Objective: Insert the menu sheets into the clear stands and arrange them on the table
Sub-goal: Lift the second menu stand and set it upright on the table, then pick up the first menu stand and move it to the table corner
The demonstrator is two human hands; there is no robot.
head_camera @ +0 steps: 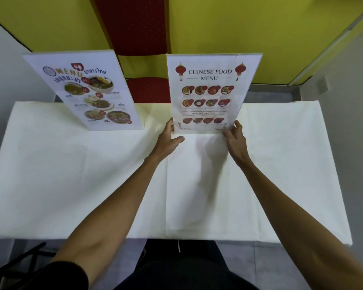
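White cloth covered the table (71, 185). At its far middle stood the Chinese menu (210, 95), upright in a clear stand. The left hand (169, 139) held its lower left edge, fingers behind and thumb spread in front, in a loose grip. The right hand (235, 139) pinched the lower right corner. To the far left stood the Thai menu (86, 91), angled, well apart from both hands. A red chair (138, 26) stood beyond the table.

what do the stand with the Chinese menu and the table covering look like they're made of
The Chinese menu stand looks like clear rigid plastic, probably acrylic: glossy, with a see-through edge along its top. The table covering looks like matte white cloth, showing soft fold creases, though paper can't be ruled out.
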